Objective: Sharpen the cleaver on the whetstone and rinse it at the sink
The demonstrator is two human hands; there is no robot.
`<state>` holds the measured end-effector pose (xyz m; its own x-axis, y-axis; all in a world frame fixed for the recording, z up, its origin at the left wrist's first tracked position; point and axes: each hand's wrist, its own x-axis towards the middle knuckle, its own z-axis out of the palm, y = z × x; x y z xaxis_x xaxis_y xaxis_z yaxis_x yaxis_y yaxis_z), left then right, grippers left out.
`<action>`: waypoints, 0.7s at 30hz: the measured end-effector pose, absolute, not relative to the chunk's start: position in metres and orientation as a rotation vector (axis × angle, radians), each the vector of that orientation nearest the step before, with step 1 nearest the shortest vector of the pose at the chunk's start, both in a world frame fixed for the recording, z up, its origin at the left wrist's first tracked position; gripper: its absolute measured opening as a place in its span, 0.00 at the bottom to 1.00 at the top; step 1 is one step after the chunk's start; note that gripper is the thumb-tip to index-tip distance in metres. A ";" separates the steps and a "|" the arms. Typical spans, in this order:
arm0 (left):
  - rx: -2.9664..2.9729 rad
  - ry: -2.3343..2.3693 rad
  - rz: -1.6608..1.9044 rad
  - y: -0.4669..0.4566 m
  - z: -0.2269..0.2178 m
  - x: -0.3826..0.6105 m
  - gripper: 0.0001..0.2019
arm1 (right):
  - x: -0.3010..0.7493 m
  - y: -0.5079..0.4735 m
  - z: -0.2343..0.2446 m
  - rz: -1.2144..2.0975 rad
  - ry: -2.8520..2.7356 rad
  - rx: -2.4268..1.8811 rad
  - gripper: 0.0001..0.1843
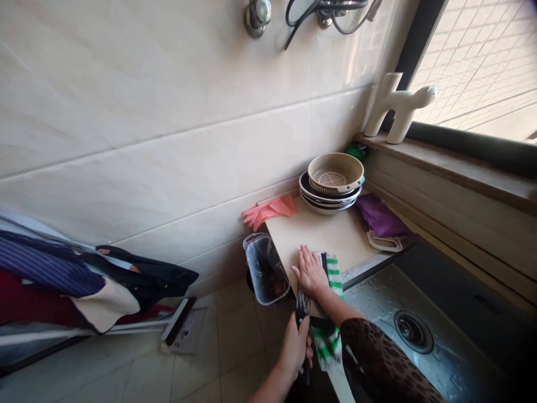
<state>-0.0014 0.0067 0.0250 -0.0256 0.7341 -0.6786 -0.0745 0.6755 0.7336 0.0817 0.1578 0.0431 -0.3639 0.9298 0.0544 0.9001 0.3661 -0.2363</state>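
Mop [334, 274] lies over the bench [323, 229] edge, pointing from 12 to 6, at 2 o'clock from the left hand [295, 344]. That grip squeezes a black bar [302, 309]; the flat right hand [311, 274] is nearer the mop's top.

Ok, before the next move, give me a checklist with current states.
1. Left hand secure on the dark-handled tool: ok, fingers wrapped round it.
2. Right hand clear of the tool's far end: cannot tell, it lies flat and hides what is under it.
3. Gloves on: not ok, both hands bare; pink gloves lie at the counter corner.
4. Striped cloth clear of the right forearm: not ok, the forearm crosses over it in this view.
5. Bowl stack away from both hands: ok, back by the wall.
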 end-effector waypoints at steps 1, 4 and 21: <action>0.569 1.475 0.704 0.002 0.023 -0.001 0.39 | 0.082 0.154 0.041 0.224 -2.443 -1.629 0.35; 0.554 1.520 0.691 -0.011 0.015 -0.002 0.41 | 0.083 0.143 0.032 0.128 -2.433 -1.544 0.36; 0.569 1.468 0.751 0.020 0.020 -0.007 0.43 | 0.073 0.171 0.035 0.223 -2.407 -1.630 0.33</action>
